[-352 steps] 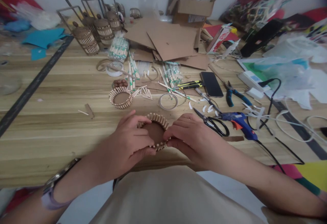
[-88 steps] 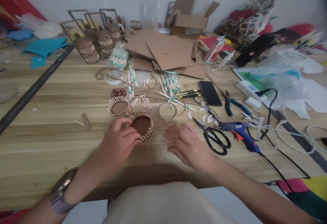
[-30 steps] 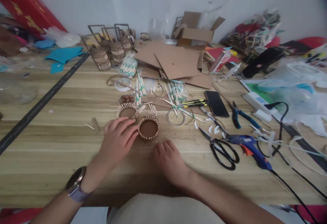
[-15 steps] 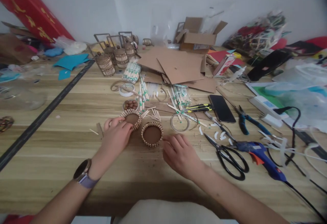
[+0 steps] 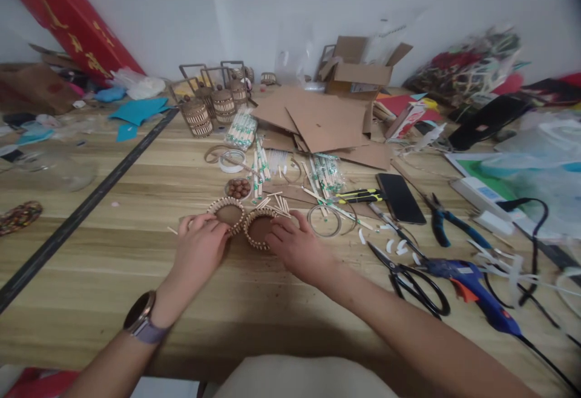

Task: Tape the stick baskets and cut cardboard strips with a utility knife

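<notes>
Two round stick-walled rings with brown bases stand side by side on the wooden table. My left hand (image 5: pixel 202 242) is closed around the near left side of the left ring (image 5: pixel 228 213). Fingers of my right hand (image 5: pixel 297 244) are closed on the right rim of the right ring (image 5: pixel 258 231) and hide part of it. Short loose sticks (image 5: pixel 282 204) lie just behind the right ring. Behind the left ring is a dish of brown beads (image 5: pixel 238 189).
Black scissors (image 5: pixel 408 280), a blue glue gun (image 5: pixel 474 286), pliers (image 5: pixel 447 219) and a phone (image 5: pixel 401 198) lie to the right. Cardboard sheets (image 5: pixel 324 120) and small finished buckets (image 5: pixel 196 118) stand or lie behind. A black strip (image 5: pixel 91 201) crosses the left side.
My right hand has moved left and taken hold of the right ring, which now sits closer to the left ring. My left hand stays on its ring. The whole view has shifted slightly.
</notes>
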Demonstrator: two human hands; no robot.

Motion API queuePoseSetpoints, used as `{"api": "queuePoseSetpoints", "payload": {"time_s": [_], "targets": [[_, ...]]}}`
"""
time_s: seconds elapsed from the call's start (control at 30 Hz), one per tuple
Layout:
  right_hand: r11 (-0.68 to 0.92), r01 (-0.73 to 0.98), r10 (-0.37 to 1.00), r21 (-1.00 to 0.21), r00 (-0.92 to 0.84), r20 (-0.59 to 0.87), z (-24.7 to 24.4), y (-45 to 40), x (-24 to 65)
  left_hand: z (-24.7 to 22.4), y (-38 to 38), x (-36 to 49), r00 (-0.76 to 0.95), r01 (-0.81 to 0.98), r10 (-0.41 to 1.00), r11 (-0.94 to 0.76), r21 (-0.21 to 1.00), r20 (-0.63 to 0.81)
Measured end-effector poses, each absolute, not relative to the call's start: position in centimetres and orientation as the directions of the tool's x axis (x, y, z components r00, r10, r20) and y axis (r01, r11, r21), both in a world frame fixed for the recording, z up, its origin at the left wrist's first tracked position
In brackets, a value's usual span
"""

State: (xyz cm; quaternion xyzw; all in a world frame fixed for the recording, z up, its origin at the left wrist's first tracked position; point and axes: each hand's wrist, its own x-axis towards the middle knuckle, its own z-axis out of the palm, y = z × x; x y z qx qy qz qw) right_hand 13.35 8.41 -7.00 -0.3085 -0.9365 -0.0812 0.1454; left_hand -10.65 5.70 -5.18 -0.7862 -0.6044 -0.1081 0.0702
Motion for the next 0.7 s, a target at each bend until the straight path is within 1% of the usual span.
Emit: {"api": "queuePoseSetpoints", "payload": {"time_s": [0.13, 0.23, 0.3, 0.37, 0.47, 0.53, 0.57, 0.6, 0.7], "targets": [[0.777, 0.627, 0.576, 0.054, -0.742, 0.343, -8.0, 10.0, 12.5, -5.0, 6.4, -10.4, 0.204, 0.978, 0.963, -0.209, 0.01, 0.176], [0.774, 0.631, 0.579, 0.044, -0.735, 0.352, -8.5, 10.4, 12.4, -5.2, 6.3, -10.4, 0.196, 0.98, 0.967, -0.199, 0.004, 0.16], [0.768, 0.639, 0.583, 0.036, -0.722, 0.374, -8.5, 10.1, 12.7, -5.4, 6.1, -10.4, 0.204, 0.979, 0.959, -0.204, -0.021, 0.197], [0.761, 0.649, 0.587, 0.011, -0.695, 0.415, -8.2, 9.3, 13.5, -5.5, 5.7, -10.3, 0.235, 0.972, 0.931, -0.227, -0.061, 0.28], [0.757, 0.653, 0.592, -0.031, -0.665, 0.454, -7.8, 7.8, 15.6, -5.6, 5.2, -9.3, 0.357, 0.934, 0.843, -0.335, -0.126, 0.403], [0.746, 0.663, 0.622, -0.066, -0.658, 0.423, -7.5, 7.0, 17.6, -5.9, 5.2, -8.3, 0.452, 0.89, 0.787, -0.424, -0.164, 0.42], [0.731, 0.674, 0.653, -0.105, -0.647, 0.395, -7.4, 6.8, 18.6, -6.1, 5.3, -7.8, 0.486, 0.872, 0.77, -0.455, -0.178, 0.413], [0.703, 0.689, 0.698, -0.175, -0.622, 0.354, -7.3, 6.7, 19.6, -6.3, 5.5, -7.3, 0.506, 0.861, 0.763, -0.472, -0.188, 0.402], [0.537, 0.725, 0.842, -0.432, -0.494, 0.217, -6.8, 7.5, 22.4, -7.0, 6.4, -6.3, 0.506, 0.862, 0.772, -0.465, -0.201, 0.384]]}}
